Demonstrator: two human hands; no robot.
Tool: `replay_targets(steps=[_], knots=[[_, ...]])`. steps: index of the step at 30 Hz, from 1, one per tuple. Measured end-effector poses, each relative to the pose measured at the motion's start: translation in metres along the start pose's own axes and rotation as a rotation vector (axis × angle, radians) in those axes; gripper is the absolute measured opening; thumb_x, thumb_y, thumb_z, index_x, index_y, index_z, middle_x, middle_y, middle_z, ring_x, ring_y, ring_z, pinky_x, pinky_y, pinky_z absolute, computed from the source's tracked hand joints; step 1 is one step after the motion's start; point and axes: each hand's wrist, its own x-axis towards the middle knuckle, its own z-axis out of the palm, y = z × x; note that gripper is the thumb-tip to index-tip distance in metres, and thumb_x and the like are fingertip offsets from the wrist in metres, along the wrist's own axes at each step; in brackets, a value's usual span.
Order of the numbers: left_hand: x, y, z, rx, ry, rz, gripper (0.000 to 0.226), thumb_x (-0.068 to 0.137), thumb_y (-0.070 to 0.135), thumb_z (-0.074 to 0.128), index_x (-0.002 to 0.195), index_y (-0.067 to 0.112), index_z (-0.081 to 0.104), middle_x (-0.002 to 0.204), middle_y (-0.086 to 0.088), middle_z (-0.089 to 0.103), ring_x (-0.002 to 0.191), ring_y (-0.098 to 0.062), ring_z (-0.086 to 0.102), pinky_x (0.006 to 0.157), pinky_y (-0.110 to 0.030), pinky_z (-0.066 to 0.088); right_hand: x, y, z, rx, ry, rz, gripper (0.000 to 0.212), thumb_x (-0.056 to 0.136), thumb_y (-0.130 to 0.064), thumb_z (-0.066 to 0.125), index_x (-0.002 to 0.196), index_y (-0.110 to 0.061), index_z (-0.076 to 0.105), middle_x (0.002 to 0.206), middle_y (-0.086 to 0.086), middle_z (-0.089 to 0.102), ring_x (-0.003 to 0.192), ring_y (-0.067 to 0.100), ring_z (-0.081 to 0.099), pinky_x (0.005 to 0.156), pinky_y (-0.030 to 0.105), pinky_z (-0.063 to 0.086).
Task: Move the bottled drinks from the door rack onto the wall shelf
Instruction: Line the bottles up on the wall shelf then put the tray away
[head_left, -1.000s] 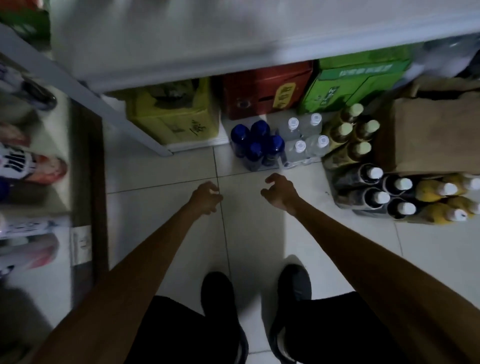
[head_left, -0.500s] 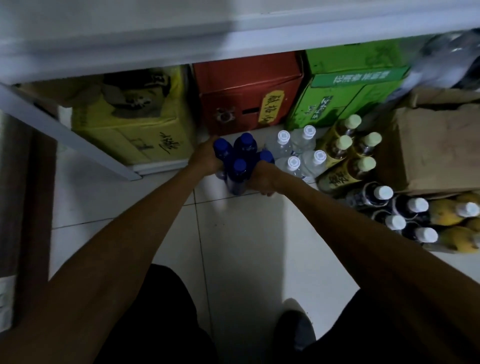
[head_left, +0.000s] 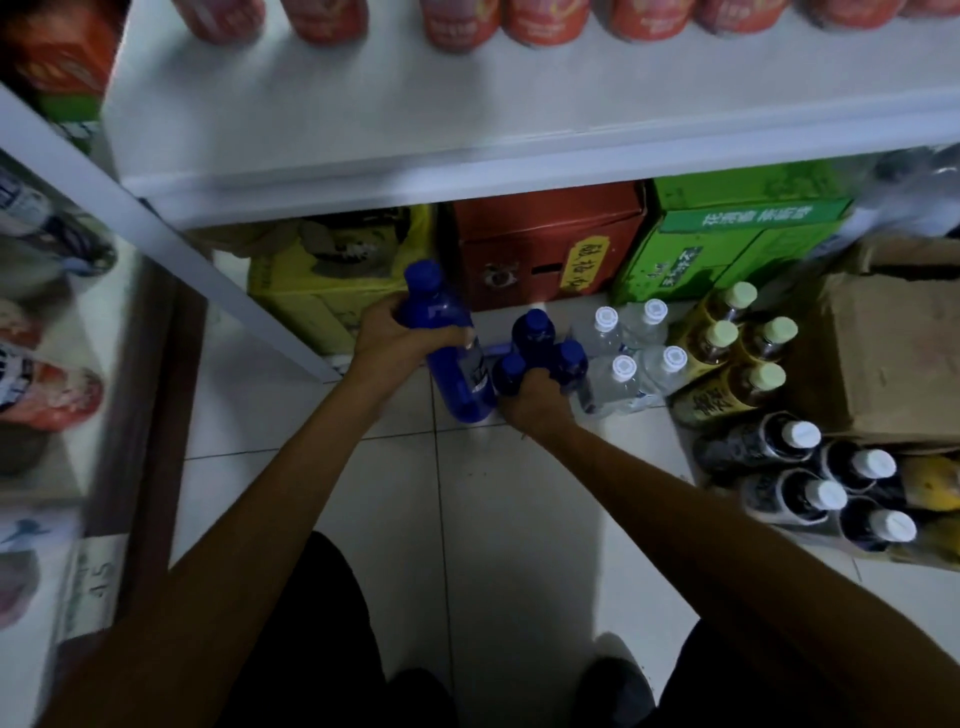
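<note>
While the left hand grips a tilted blue bottle above the floor, the right hand curls round the nearest bottle of three blue ones standing on it, below the front edge of the shelf.

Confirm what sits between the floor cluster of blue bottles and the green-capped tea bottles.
Four clear white-capped bottles stand on the floor between the blue bottles and the green-capped bottles, close to both. The head view shows it.

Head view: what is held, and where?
Left hand: tilted blue plastic bottle, upper body. Right hand: standing blue plastic bottle, just below its cap.
</note>
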Motion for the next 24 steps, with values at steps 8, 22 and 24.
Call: replay_targets(steps=[8, 22, 24], knots=[[-0.029, 0.019, -0.012, -0.272, 0.115, 0.086, 0.057, 0.067, 0.02, 0.085, 0.117, 0.005, 0.063, 0.107, -0.009, 0.07, 0.094, -0.02, 0.068, 0.077, -0.028, 0.057, 0.014, -0.004, 0.021, 0.184, 0.16, 0.046, 0.065, 0.075, -0.016, 0.079, 0.129, -0.009, 0.044, 0.121, 0.013, 0.061, 0.112, 0.032, 0.06, 0.097, 0.047, 0.05], [-0.034, 0.02, -0.026, -0.442, 0.041, -0.043, 0.055, 0.072, 0.04, 0.081, 0.113, 0.008, 0.063, 0.092, -0.009, 0.069, 0.077, -0.019, 0.067, 0.07, -0.033, 0.056, -0.03, -0.02, -0.038, 0.348, 0.191, -0.13, 0.064, 0.063, -0.019, 0.088, 0.114, -0.011, 0.051, 0.103, -0.002, 0.059, 0.093, 0.014, 0.058, 0.087, 0.036, 0.052], [-0.04, 0.018, -0.019, -0.479, 0.012, -0.081, 0.047, 0.077, 0.043, 0.072, 0.109, 0.009, 0.064, 0.083, -0.007, 0.066, 0.071, -0.018, 0.064, 0.067, -0.031, 0.054, -0.04, -0.027, -0.06, 0.406, 0.187, -0.152, 0.063, 0.063, -0.022, 0.087, 0.114, -0.011, 0.052, 0.102, 0.0, 0.062, 0.09, 0.016, 0.062, 0.08, 0.033, 0.054]])
